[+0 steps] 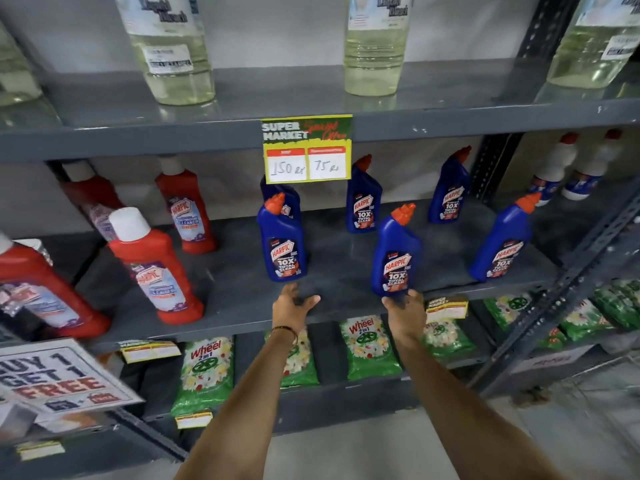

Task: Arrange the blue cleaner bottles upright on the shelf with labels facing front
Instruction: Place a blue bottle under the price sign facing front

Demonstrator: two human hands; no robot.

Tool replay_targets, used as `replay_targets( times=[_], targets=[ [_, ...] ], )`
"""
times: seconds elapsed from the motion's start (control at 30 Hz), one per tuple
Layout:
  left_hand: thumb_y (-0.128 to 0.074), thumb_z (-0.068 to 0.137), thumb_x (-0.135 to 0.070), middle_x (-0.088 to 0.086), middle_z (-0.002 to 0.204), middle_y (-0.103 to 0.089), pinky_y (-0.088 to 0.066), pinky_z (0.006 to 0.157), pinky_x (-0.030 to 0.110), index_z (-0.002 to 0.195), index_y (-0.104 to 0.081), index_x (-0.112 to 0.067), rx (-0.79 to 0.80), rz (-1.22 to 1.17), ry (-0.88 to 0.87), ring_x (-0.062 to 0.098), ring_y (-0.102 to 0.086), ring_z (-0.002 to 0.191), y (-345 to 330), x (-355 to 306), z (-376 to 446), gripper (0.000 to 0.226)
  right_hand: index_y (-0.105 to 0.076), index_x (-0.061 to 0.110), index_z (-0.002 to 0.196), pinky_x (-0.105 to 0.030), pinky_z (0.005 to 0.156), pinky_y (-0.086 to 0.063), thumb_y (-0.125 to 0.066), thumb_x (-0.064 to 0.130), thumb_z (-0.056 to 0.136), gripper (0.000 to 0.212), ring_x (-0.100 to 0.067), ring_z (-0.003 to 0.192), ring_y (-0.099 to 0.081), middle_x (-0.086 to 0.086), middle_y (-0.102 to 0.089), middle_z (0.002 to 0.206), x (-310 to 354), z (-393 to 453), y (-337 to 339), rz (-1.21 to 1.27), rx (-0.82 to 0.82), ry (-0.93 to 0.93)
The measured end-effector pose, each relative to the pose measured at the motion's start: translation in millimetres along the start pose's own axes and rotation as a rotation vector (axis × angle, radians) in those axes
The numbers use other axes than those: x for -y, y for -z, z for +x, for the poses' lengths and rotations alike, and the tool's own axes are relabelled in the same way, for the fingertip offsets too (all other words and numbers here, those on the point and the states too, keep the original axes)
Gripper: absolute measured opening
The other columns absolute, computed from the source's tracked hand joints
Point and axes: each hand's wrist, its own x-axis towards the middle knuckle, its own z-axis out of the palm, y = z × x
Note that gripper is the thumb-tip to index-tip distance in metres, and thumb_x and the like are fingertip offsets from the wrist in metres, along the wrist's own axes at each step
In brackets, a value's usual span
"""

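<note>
Right hand (405, 308) grips the base of a blue cleaner bottle (396, 251) from below, fingers wrapped round the bottom edge; the bottle stands roughly upright at the front lip of the middle shelf (346, 306), orange cap up, label toward the camera. Whether its base rests on the shelf or is held just clear cannot be told.

Left hand (294, 304) is loose, fingers spread and holding nothing, resting at or just over the shelf edge directly below the front-left blue bottle (282, 242), apart from it.

Outward: front-left bottle upright, label front. Behind it a second blue bottle (289, 197), partly hidden by a hanging price card (307, 148). Two more blue bottles stand at the back, one centre (363, 199) and one to the right (449, 188), both label front. Front-right bottle (502, 244) appears to lean right, though the wide lens may account for that.

Neighbours: red cleaner bottles (156, 265) to the left on the same shelf, green detergent packs (370, 348) on the shelf below.

Judgement: step in hand is placing or squaring the held bottle in the front row. Most of the set already looks arranged. Next move calls for seating the base flat, well back from the lip, then letting go without twisting the label away. Risk: grip so low gives little control of the top.
</note>
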Motion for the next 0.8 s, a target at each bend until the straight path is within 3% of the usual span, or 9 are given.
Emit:
replay_targets(
  times=[0.07, 0.2, 0.3, 0.53, 0.7, 0.8],
  targets=[
    [-0.072, 0.076, -0.021, 0.017, 0.132, -0.055, -0.040, 0.101, 0.036, 0.129, -0.044, -0.003, 0.008, 0.031, -0.007, 0.030, -0.051, 0.122, 20, 9, 3, 0.062, -0.051, -0.004, 0.121, -0.031, 0.085, -0.041, -0.068, 0.016, 0.079, 0.049, -0.034, 0.111, -0.058, -0.020, -0.063, 0.122, 3, -21, -18, 0.031, -0.024, -0.040],
    [-0.071, 0.077, -0.024, 0.017, 0.133, -0.054, -0.039, 0.101, 0.035, 0.131, -0.043, -0.003, 0.008, 0.068, -0.007, 0.029, -0.049, 0.123, 42, 17, 11, 0.064, -0.046, -0.003, 0.127, -0.038, 0.098, -0.040, -0.068, 0.016, 0.080, 0.055, -0.034, 0.119, -0.053, -0.020, -0.056, 0.131, 14, -43, -48, 0.104, -0.006, -0.066],
    [-0.070, 0.078, -0.023, 0.017, 0.134, -0.053, -0.038, 0.102, 0.034, 0.131, -0.042, -0.003, 0.000, 0.071, -0.001, 0.029, -0.049, 0.124, 54, 21, 21, 0.064, -0.042, 0.000, 0.133, -0.042, 0.106, -0.040, -0.067, 0.019, 0.082, 0.060, -0.031, 0.126, -0.050, -0.019, -0.051, 0.138, 26, -50, -75, 0.078, 0.120, -0.014],
    [-0.070, 0.078, -0.023, 0.015, 0.136, -0.051, -0.040, 0.107, 0.039, 0.134, -0.039, -0.006, -0.032, 0.018, 0.050, 0.029, -0.048, 0.125, 63, 17, 45, 0.067, -0.038, 0.000, 0.137, -0.033, 0.103, -0.038, -0.065, 0.021, 0.084, 0.063, -0.029, 0.130, -0.045, -0.019, -0.046, 0.142, 56, -26, -117, -0.015, 0.345, 0.043],
    [-0.069, 0.079, -0.021, 0.015, 0.134, -0.053, -0.040, 0.102, 0.036, 0.133, -0.040, -0.006, -0.057, 0.009, 0.019, 0.030, -0.049, 0.124, 62, 2, 67, 0.063, -0.041, 0.004, 0.136, -0.034, 0.104, -0.038, -0.070, 0.025, 0.078, 0.068, -0.027, 0.129, -0.047, -0.014, -0.047, 0.142, 68, 1, -136, -0.034, 0.484, 0.069],
    [-0.067, 0.081, -0.017, 0.017, 0.127, -0.058, -0.043, 0.095, 0.036, 0.124, -0.046, -0.005, -0.052, 0.030, -0.001, 0.032, -0.053, 0.117, 58, -2, 79, 0.049, -0.045, 0.007, 0.133, -0.042, 0.106, -0.043, -0.077, 0.021, 0.070, 0.072, -0.026, 0.125, -0.052, -0.013, -0.053, 0.137, 69, 20, -149, -0.065, 0.592, 0.097]
  ],
)
